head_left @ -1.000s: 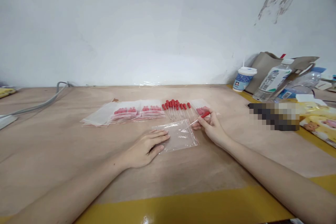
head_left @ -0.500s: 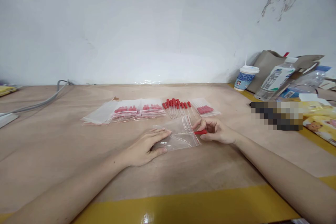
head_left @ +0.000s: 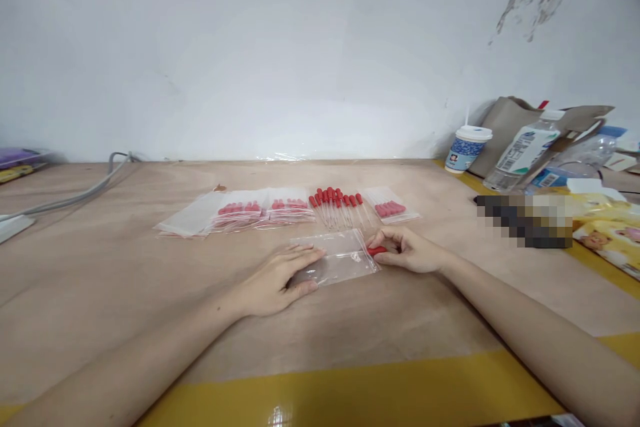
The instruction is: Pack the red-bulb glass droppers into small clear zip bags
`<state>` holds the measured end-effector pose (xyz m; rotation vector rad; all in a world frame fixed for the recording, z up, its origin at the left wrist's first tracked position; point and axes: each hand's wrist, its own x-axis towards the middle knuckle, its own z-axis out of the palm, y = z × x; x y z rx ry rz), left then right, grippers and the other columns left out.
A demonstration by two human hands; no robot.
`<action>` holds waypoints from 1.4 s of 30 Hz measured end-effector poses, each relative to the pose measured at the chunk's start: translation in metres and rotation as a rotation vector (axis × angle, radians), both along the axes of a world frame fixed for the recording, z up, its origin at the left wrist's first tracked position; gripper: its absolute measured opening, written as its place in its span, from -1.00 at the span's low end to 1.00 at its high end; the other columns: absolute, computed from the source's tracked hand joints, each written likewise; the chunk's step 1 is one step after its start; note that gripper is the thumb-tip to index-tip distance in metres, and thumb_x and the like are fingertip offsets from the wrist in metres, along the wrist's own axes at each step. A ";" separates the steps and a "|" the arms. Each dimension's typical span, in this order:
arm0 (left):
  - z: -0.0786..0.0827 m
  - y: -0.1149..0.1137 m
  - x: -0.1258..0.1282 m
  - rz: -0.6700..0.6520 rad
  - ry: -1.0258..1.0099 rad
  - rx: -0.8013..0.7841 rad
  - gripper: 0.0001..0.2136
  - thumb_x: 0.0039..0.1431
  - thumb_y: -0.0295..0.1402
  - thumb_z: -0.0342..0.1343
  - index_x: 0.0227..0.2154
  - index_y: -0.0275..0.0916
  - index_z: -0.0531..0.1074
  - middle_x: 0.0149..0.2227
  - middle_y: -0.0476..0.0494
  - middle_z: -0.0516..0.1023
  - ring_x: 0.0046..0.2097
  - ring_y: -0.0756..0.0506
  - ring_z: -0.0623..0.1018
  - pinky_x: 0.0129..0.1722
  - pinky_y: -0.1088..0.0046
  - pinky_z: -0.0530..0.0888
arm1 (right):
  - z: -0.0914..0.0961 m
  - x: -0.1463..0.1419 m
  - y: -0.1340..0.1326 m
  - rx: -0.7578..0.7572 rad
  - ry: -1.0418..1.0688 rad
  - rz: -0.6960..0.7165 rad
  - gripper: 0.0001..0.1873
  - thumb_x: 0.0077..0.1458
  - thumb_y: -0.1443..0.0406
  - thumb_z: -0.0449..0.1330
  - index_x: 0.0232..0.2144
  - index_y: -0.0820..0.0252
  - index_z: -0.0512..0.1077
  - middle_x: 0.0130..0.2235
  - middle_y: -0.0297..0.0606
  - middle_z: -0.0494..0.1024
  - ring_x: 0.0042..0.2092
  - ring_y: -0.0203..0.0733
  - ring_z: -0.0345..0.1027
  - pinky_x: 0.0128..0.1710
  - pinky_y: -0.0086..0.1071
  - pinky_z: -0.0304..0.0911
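A clear zip bag (head_left: 333, 273) lies flat on the table in front of me. My left hand (head_left: 280, 280) rests on the bag's left end, fingers stretched out and thumb apart. At the bag's mouth on the right, my right hand (head_left: 407, 250) pinches the red rubber bulb of a dropper (head_left: 377, 250). Its thin glass tube lies inside the bag, pointing left; only the bulb sticks out. Just behind the bag is a loose pile of red-bulbed droppers (head_left: 333, 197), tubes toward me.
Left of the pile lie stacks of filled bags (head_left: 240, 210) and flat, pale bags (head_left: 187, 213). Another filled bag (head_left: 391, 207) is on its right. A paper cup (head_left: 467, 147), a bottle (head_left: 525, 150) and a yellow packet (head_left: 613, 237) stand far right. A grey cable (head_left: 95, 187) runs at left.
My right hand has shifted slightly left, sliding the dropper deeper into the bag. The bag's mouth has flattened somewhat. My left hand has stayed in place.
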<state>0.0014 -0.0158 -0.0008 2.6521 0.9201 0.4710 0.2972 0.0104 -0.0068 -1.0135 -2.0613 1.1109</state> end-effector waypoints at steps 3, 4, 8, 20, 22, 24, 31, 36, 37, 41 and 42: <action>0.000 0.000 0.000 0.000 0.008 0.005 -0.54 0.22 -0.20 -0.04 0.16 -0.13 0.11 0.14 -0.14 0.27 0.16 -0.18 0.25 0.12 0.14 0.21 | -0.001 0.001 0.004 0.033 -0.067 0.035 -0.80 -0.08 0.19 0.21 -0.38 0.18 0.44 -0.37 -0.33 0.46 -0.55 -0.43 0.12 -0.59 -0.51 0.05; 0.000 0.000 0.000 -0.001 0.009 0.008 -0.54 0.22 -0.20 -0.05 0.16 -0.12 0.11 0.14 -0.14 0.26 0.16 -0.18 0.25 0.12 0.13 0.21 | -0.002 0.000 0.005 0.060 -0.086 0.058 -0.79 -0.08 0.18 0.21 -0.38 0.17 0.46 -0.35 -0.31 0.46 -0.54 -0.42 0.12 -0.58 -0.50 0.06; -0.001 0.000 0.000 -0.013 -0.006 0.017 -0.55 0.21 -0.20 -0.04 0.15 -0.13 0.13 0.13 -0.14 0.28 0.15 -0.19 0.27 0.13 0.13 0.20 | -0.007 -0.010 0.004 0.204 -0.095 0.045 -0.79 -0.03 0.19 0.18 -0.36 0.17 0.51 -0.36 -0.26 0.41 -0.45 -0.36 0.19 -0.50 -0.47 0.11; -0.003 0.004 -0.001 -0.023 0.029 0.010 -0.58 0.22 -0.19 -0.05 0.13 -0.08 0.18 0.16 -0.07 0.23 0.19 -0.16 0.20 0.15 0.14 0.16 | 0.003 -0.016 -0.002 -0.141 0.017 -0.032 -0.73 -0.19 0.15 0.28 -0.51 0.25 0.40 -0.59 -0.40 0.36 -0.58 -0.43 0.14 -0.59 -0.50 0.05; -0.004 0.003 -0.001 -0.024 0.030 0.011 -0.58 0.22 -0.19 -0.05 0.13 -0.08 0.17 0.16 -0.07 0.23 0.19 -0.17 0.20 0.15 0.14 0.16 | 0.004 -0.019 -0.005 -0.177 0.055 -0.025 -0.70 -0.17 0.12 0.26 -0.47 0.24 0.42 -0.55 -0.36 0.40 -0.55 -0.40 0.19 -0.55 -0.48 0.09; -0.004 0.003 -0.001 -0.025 0.032 0.013 -0.58 0.22 -0.19 -0.05 0.13 -0.09 0.17 0.16 -0.08 0.23 0.19 -0.17 0.20 0.15 0.14 0.17 | 0.003 -0.023 -0.007 -0.195 0.080 -0.037 -0.69 -0.14 0.09 0.24 -0.45 0.23 0.43 -0.53 -0.34 0.42 -0.52 -0.38 0.22 -0.53 -0.46 0.12; -0.004 0.005 -0.001 -0.030 0.024 0.031 -0.59 0.22 -0.20 -0.04 0.12 -0.10 0.19 0.16 -0.11 0.23 0.18 -0.17 0.22 0.14 0.13 0.18 | -0.006 -0.039 -0.014 -0.079 0.025 -0.304 -0.72 -0.26 0.14 0.32 -0.55 0.23 0.43 -0.62 -0.41 0.32 -0.58 -0.42 0.07 -0.59 -0.47 -0.02; -0.005 0.004 -0.002 -0.044 0.003 0.031 -0.58 0.22 -0.21 -0.04 0.13 -0.09 0.16 0.15 -0.10 0.24 0.17 -0.16 0.23 0.15 0.12 0.17 | 0.000 -0.038 -0.020 -0.226 0.226 -0.377 -0.70 -0.27 0.12 0.31 -0.58 0.23 0.38 -0.53 -0.31 0.46 -0.51 -0.34 0.24 -0.49 -0.42 0.10; -0.005 0.004 -0.002 -0.045 -0.004 0.029 -0.58 0.22 -0.22 -0.04 0.14 -0.09 0.15 0.15 -0.10 0.25 0.17 -0.16 0.24 0.15 0.13 0.17 | 0.001 -0.038 -0.021 -0.250 0.252 -0.383 -0.69 -0.27 0.12 0.31 -0.58 0.22 0.37 -0.52 -0.31 0.48 -0.49 -0.33 0.27 -0.48 -0.42 0.12; -0.005 0.003 -0.002 -0.034 -0.019 0.016 -0.57 0.22 -0.23 -0.03 0.14 -0.10 0.14 0.15 -0.09 0.25 0.16 -0.14 0.25 0.15 0.16 0.18 | 0.002 -0.035 -0.024 -0.284 0.303 -0.385 -0.67 -0.27 0.10 0.31 -0.56 0.21 0.33 -0.54 -0.34 0.47 -0.49 -0.32 0.29 -0.47 -0.42 0.12; -0.005 0.003 -0.002 -0.031 -0.022 0.014 -0.57 0.22 -0.23 -0.03 0.14 -0.10 0.15 0.15 -0.09 0.25 0.16 -0.13 0.25 0.15 0.17 0.18 | 0.002 -0.035 -0.024 -0.284 0.304 -0.387 -0.66 -0.27 0.10 0.32 -0.56 0.21 0.33 -0.55 -0.35 0.46 -0.50 -0.33 0.28 -0.48 -0.42 0.11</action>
